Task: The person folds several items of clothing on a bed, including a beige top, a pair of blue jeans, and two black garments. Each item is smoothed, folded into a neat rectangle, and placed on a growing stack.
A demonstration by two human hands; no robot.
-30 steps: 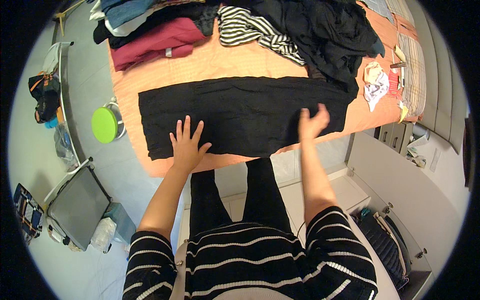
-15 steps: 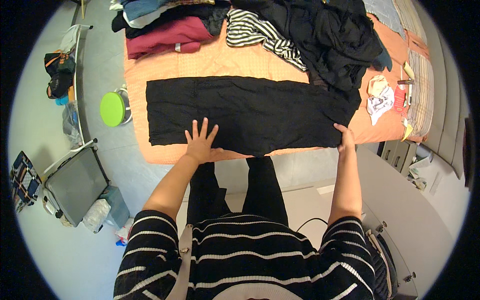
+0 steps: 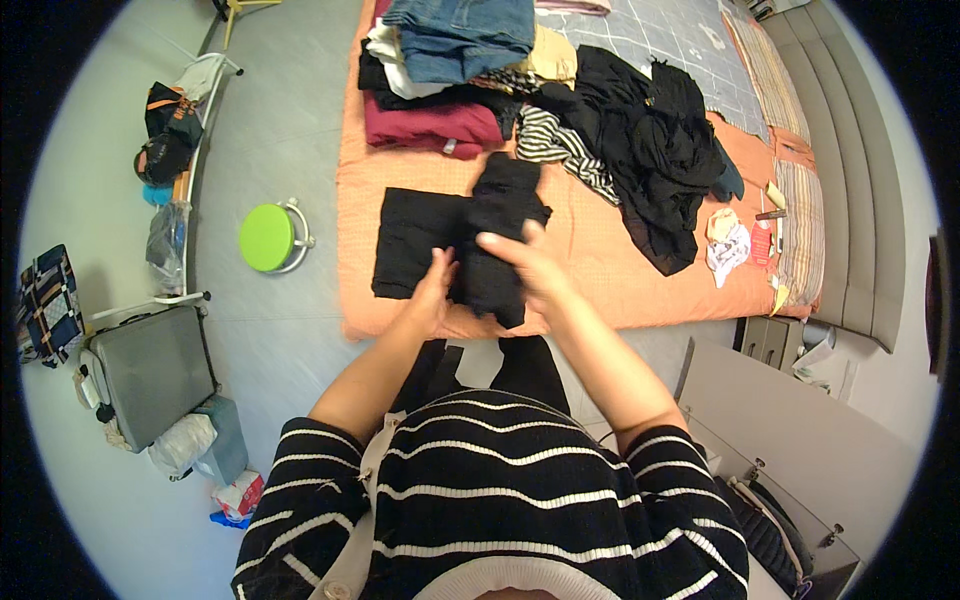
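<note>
A pair of black trousers (image 3: 412, 245) lies on the near edge of the bed, its left part flat. The right part is doubled over into a thick, upright-lying fold (image 3: 495, 265) that is smeared by motion. My right hand (image 3: 540, 270) grips this fold from the right, thumb stretched across it and other fingers partly hidden. At the fold's near left side, my left hand (image 3: 430, 300) touches the cloth. Its fingertips are partly hidden, so their hold is unclear.
Folded clothes are stacked beyond, with jeans (image 3: 465, 40) on top and a maroon garment (image 3: 430, 125) below. A striped garment (image 3: 560, 145) and a black clothing heap (image 3: 650, 150) lie farther right. A green stool (image 3: 267, 238) stands left of the orange-covered bed (image 3: 620, 295).
The trousers' right end has been folded over leftward, making them much shorter. My right hand has moved left with it, and my left hand has come to the fold. The view has shifted.
</note>
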